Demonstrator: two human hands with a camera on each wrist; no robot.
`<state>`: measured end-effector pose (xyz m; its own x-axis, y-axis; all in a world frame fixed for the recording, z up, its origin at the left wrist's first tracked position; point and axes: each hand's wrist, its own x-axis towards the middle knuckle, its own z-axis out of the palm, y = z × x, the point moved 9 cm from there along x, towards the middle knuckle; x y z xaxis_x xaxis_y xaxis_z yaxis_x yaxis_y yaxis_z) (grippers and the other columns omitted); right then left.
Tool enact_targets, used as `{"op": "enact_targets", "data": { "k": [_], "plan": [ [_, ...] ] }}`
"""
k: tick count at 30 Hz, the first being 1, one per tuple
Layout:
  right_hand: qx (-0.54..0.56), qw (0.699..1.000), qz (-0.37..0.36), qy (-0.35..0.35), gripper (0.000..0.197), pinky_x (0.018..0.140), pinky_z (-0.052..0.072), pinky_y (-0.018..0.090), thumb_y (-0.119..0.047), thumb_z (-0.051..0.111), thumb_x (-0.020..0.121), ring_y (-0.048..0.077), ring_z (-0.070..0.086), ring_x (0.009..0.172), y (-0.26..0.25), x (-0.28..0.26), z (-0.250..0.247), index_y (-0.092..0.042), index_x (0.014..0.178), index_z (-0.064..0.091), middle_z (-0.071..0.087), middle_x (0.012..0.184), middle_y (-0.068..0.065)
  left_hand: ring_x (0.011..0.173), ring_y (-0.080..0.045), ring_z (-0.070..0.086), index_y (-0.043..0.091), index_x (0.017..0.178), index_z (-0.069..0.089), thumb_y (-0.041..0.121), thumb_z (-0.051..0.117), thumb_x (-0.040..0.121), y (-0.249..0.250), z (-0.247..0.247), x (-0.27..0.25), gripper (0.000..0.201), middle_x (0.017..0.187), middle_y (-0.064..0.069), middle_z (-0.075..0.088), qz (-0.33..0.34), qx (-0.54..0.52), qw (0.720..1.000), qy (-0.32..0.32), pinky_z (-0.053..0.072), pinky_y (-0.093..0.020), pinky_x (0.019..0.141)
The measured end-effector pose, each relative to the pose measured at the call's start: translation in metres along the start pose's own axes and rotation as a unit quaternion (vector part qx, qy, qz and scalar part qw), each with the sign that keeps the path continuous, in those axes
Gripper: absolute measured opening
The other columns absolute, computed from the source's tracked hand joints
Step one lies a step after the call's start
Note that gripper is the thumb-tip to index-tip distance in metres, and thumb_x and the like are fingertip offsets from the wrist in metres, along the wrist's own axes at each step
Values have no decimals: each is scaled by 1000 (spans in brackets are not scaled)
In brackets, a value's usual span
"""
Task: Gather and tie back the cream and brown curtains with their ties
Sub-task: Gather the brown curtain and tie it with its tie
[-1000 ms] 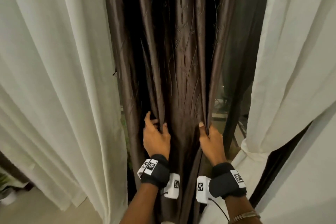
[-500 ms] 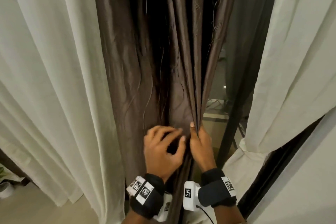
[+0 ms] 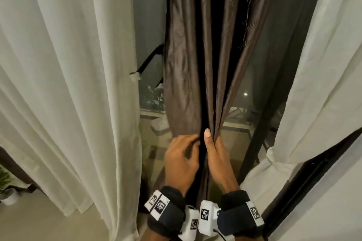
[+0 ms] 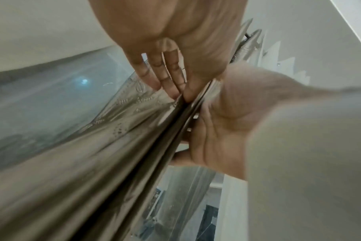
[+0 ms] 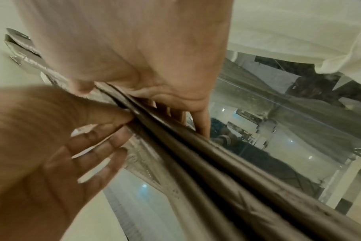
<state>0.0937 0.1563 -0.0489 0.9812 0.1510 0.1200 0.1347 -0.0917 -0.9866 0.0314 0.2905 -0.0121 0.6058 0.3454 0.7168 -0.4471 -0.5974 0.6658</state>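
Observation:
The brown curtain hangs in the middle, squeezed into narrow folds at waist height. My left hand pinches the folds from the left, fingertips on the fabric and thumb against the bundle. My right hand grips the same bundle from the right, thumb up in front and fingers hidden behind the cloth. The two hands almost touch. In the right wrist view the right hand clamps the brown curtain, with the left hand beside it. Cream curtains hang at left and right.
A black strap with a white end runs from the brown curtain's left edge toward the left cream curtain. Window glass and a dark frame post lie behind. The right cream curtain bunches low down. A plant stands at floor level on the left.
My hands have come together, pressing the spread brown folds into one narrow bundle. Glass now shows on both sides of the brown curtain, and the black strap has come into sight.

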Motion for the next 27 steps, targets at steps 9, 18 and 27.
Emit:
{"op": "enact_targets", "data": {
  "k": [9,18,27],
  "plan": [
    [-89,994,-3,58,28,97,52,33,-46,44,109,2,65,103,-13,7,-10,-33,123,65,68,106,-16,101,-12,72,25,110,78,3,73,93,-17,-14,14,28,103,12,77,-62,-116,989,-68,58,-43,92],
    [-259,964,-43,45,36,115,46,32,-25,46,110,12,61,124,-8,22,3,-21,144,56,64,133,-1,153,-16,35,47,162,14,72,70,77,2,-46,177,105,168,-1,32,-140,-219,963,-66,34,-40,123],
    [-274,945,-167,-58,59,124,14,17,-38,62,102,3,20,158,-67,24,34,-46,157,40,-3,174,-20,122,-15,69,16,137,61,11,64,101,23,14,193,36,127,4,75,-107,-240,941,-212,55,-38,107]
  ]
}}
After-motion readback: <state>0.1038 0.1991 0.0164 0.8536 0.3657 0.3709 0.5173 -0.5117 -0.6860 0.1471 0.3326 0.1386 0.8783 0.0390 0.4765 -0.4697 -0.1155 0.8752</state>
